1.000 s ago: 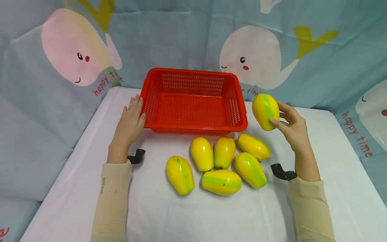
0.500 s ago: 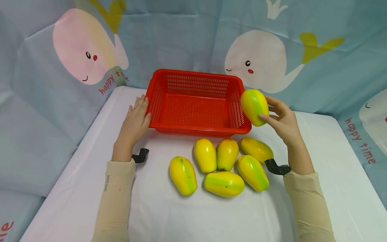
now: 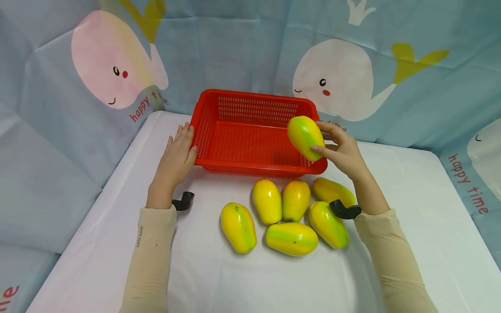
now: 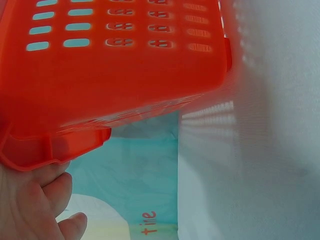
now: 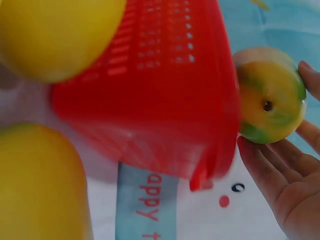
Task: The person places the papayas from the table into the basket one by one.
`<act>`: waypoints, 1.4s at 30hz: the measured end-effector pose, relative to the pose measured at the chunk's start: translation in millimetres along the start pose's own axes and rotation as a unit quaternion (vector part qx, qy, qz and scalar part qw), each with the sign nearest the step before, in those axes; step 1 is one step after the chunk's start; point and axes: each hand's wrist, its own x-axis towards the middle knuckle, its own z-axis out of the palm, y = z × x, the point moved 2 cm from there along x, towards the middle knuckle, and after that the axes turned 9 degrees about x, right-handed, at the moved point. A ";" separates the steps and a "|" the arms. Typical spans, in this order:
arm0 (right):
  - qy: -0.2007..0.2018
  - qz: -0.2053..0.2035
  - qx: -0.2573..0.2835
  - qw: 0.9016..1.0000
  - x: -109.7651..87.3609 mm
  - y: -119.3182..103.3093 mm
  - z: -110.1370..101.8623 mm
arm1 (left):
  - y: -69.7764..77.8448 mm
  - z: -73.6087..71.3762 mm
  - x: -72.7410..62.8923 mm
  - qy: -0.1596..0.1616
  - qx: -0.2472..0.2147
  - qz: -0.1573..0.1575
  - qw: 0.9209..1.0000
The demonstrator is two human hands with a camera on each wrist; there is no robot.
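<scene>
A yellow-green mango (image 3: 304, 137) is in my right hand (image 3: 343, 152), gripped between thumb and fingers from its right side. In the head view it overlaps the right end of the red plastic basket (image 3: 258, 167). The right wrist view shows the held mango (image 5: 267, 95) end-on, at the level of the basket's rim, with fingers on both sides. My left hand (image 3: 174, 156) rests against the basket's left rim, its fingers extended. From the left wrist, the fingers (image 4: 60, 192) show at the underside of the basket's rim lip. No fruit shows in the basket.
Several more mangoes lie on the white-covered table in front of the basket, such as one at the left (image 3: 238, 227) and one lying sideways (image 3: 292, 239). A blue curtain (image 3: 235, 52) with whale prints hangs close behind the basket.
My right hand has carried the mango leftward, from beside the basket to over its right end. The left hand stays at the left rim. The head view has shifted slightly.
</scene>
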 end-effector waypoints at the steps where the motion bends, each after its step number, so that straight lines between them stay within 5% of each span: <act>1: -0.005 0.005 -0.001 1.000 1.6 1.5 2.7 | 0.1 0.4 0.1 0.000 0.001 -0.001 1.000; 14: -0.066 0.027 -0.036 0.997 14.3 11.1 28.8 | -0.2 3.0 0.3 -0.001 0.005 -0.007 1.000; 25: -0.090 0.051 -0.039 0.994 20.1 20.3 31.5 | -1.7 3.1 -0.3 -0.003 0.003 -0.007 1.000; 42: -0.117 0.073 -0.119 0.983 26.6 18.4 34.8 | -2.5 2.4 2.3 -0.001 -0.001 0.000 1.000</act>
